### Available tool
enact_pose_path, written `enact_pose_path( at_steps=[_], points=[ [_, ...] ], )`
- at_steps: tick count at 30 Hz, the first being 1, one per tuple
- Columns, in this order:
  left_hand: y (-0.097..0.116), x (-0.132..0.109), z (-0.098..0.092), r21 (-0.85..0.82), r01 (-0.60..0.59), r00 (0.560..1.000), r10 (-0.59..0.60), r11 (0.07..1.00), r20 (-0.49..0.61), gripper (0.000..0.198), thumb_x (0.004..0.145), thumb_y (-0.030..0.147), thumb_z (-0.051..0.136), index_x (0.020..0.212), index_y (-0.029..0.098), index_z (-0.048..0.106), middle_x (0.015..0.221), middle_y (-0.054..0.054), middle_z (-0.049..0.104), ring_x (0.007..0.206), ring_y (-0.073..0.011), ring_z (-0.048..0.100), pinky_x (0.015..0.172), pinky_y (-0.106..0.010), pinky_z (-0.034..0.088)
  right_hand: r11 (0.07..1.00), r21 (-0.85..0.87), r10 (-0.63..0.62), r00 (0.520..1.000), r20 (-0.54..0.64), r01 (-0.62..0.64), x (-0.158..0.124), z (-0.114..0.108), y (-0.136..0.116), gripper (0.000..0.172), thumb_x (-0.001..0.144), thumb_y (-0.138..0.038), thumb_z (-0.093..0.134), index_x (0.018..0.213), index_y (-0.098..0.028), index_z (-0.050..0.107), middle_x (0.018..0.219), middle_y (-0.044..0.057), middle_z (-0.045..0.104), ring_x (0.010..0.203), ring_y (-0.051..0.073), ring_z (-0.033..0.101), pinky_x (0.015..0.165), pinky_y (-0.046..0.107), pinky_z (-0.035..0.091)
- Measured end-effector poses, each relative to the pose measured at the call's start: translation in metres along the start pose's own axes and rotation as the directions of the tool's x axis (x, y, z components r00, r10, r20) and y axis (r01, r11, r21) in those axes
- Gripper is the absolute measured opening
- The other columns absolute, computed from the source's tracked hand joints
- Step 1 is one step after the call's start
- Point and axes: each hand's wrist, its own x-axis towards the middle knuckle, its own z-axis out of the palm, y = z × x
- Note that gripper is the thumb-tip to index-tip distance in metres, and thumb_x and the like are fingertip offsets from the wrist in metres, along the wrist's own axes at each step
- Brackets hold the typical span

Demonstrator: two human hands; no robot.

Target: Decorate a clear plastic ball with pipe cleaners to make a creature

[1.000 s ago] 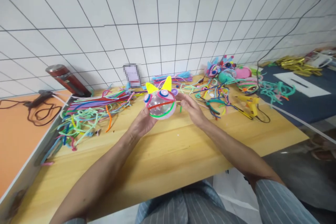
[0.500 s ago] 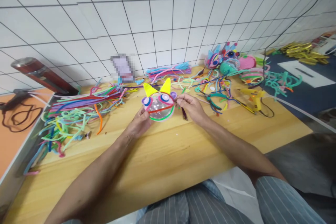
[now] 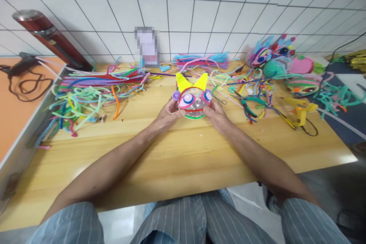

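Both hands are on it! The left hand [image 3: 168,115] grips one side of the clear ball toy [image 3: 197,102], the right hand [image 3: 216,117] grips the other, thumbs on its front, and there it is, up front over the middle of the wooden surface [image 3: 177,164]. Two yellow ears [image 3: 200,82] point upward, big pink-and-blue eyes below them, a red strip across the front, green along the bottom.

Over to the left, a tangle of fuzzy sticks [image 3: 82,101] with a red flask [image 3: 54,42] leaning behind. Against the wall, a pink-and-blue bundle [image 3: 204,61]. On the right, green-handled pliers [image 3: 254,100], a yellow glue gun [image 3: 301,106] near them, and more colourful toys [image 3: 301,65] clustered behind!
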Motion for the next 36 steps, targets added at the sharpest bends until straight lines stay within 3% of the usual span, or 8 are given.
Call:
enact_pose_path(
  at_steps=[6, 14, 20, 26, 36],
  points=[
    [0.005, -0.001, 0.008, -0.098, 0.038, 0.999, -0.034, 0.994, 0.041, 0.093, 0.074, 0.063, 0.108, 0.154, 0.029, 0.076, 0.172, -0.013, 0.067, 0.162, -0.0463, 0.059, 0.128, -0.054, 0.057, 0.996, 0.068, 0.058, 0.997, -0.055, -0.054, 0.001, -0.009, 0.002, 0.08, 0.067, -0.076, 0.105, 0.127, -0.031, 0.079, 0.131, 0.008, 0.087, 0.14, 0.04, 0.077, 0.121, 0.058, 0.062],
    [0.002, -0.001, 0.004, -0.223, 0.148, 0.988, -0.155, 0.964, -0.015, 0.077, 0.08, 0.053, 0.108, 0.148, 0.031, 0.078, 0.159, -0.009, 0.076, 0.142, -0.0388, 0.076, 0.112, -0.049, 0.068, 0.998, 0.046, 0.042, 0.997, -0.059, -0.039, 0.001, -0.006, 0.003, 0.074, 0.077, -0.079, 0.099, 0.131, -0.033, 0.079, 0.139, 0.008, 0.085, 0.144, 0.038, 0.073, 0.117, 0.055, 0.064],
    [0.006, -0.001, -0.002, -0.29, 0.184, 0.981, -0.194, 0.939, -0.006, 0.069, 0.08, 0.049, 0.108, 0.142, 0.033, 0.081, 0.157, -0.006, 0.078, 0.147, -0.0374, 0.074, 0.123, -0.055, 0.064, 0.998, 0.032, 0.047, 0.996, -0.076, -0.044, 0.002, -0.005, 0.003, 0.064, 0.084, -0.078, 0.093, 0.128, -0.034, 0.08, 0.138, 0.005, 0.085, 0.137, 0.035, 0.076, 0.107, 0.052, 0.068],
    [0.007, -0.003, -0.004, -0.309, 0.22, 0.972, -0.235, 0.925, -0.013, 0.07, 0.082, 0.047, 0.107, 0.145, 0.034, 0.079, 0.155, -0.006, 0.08, 0.151, -0.0395, 0.072, 0.128, -0.06, 0.061, 0.994, 0.086, 0.067, 0.995, -0.069, -0.061, 0.004, -0.002, 0.006, 0.066, 0.08, -0.079, 0.095, 0.125, -0.031, 0.083, 0.126, 0.006, 0.088, 0.122, 0.033, 0.081, 0.094, 0.048, 0.071],
    [0.007, -0.002, -0.014, -0.275, 0.252, 0.965, -0.263, 0.928, -0.003, 0.083, 0.083, 0.049, 0.107, 0.157, 0.038, 0.071, 0.156, -0.006, 0.079, 0.147, -0.0354, 0.075, 0.124, -0.053, 0.064, 0.982, 0.151, 0.118, 0.993, -0.029, -0.112, 0.007, -0.004, 0.005, 0.07, 0.07, -0.074, 0.104, 0.121, -0.032, 0.082, 0.117, 0.003, 0.09, 0.108, 0.03, 0.085, 0.097, 0.049, 0.073]
  ],
)
